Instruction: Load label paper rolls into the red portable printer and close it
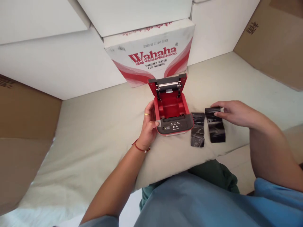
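Note:
A small red and black printer (174, 108) sits on the cloth with its lid (168, 85) raised. Its red inner compartment is bare, and a roller runs across the lid. My left hand (149, 124) is closed on the printer's left side, thumb on the front corner. To the right lie two strips of glossy black film: a creased one (198, 130) close to the printer, and a black film roll (216, 130) with a loose tail. My right hand (227, 112) pinches the upper, rolled end of that second one, with fingers behind and thumb in front.
Behind the printer stands a white and red Wahaha water carton (153, 53) with plain white boxes (142, 12) around and above it. Brown cardboard boxes stand at the left (23, 135) and right (274, 41). The pale cloth (94, 132) ends at my lap.

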Demonstrator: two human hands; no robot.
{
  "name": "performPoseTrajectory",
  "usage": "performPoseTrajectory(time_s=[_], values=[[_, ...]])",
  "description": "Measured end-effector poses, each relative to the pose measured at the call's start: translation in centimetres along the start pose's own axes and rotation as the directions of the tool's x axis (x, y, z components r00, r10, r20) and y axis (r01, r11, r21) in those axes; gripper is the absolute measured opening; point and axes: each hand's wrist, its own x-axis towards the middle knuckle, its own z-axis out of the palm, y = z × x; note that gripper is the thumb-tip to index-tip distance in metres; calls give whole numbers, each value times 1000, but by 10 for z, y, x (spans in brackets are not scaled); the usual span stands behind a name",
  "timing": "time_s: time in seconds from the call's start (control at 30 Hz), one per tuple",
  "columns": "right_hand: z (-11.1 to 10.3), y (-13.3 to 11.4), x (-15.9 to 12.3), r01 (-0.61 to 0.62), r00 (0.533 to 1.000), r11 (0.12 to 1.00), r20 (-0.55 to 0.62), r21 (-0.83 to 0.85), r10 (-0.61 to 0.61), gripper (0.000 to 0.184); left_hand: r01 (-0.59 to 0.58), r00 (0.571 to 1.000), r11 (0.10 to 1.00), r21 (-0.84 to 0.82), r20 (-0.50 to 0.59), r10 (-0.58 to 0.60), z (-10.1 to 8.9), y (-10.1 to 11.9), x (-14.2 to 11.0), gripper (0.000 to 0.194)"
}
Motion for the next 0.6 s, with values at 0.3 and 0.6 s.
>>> performPoseTrajectory(time_s=[0.3, 0.6], values=[[54, -29, 8, 144, 983, 990, -119, 8, -142, 44, 11, 1000, 1000, -5, -14, -11, 2, 4, -1, 87], [4, -24, -26, 309, 944, 946, -157, 101, -291, 32, -6, 1000, 1000, 5, 12, 6, -3, -5, 1, 92]])
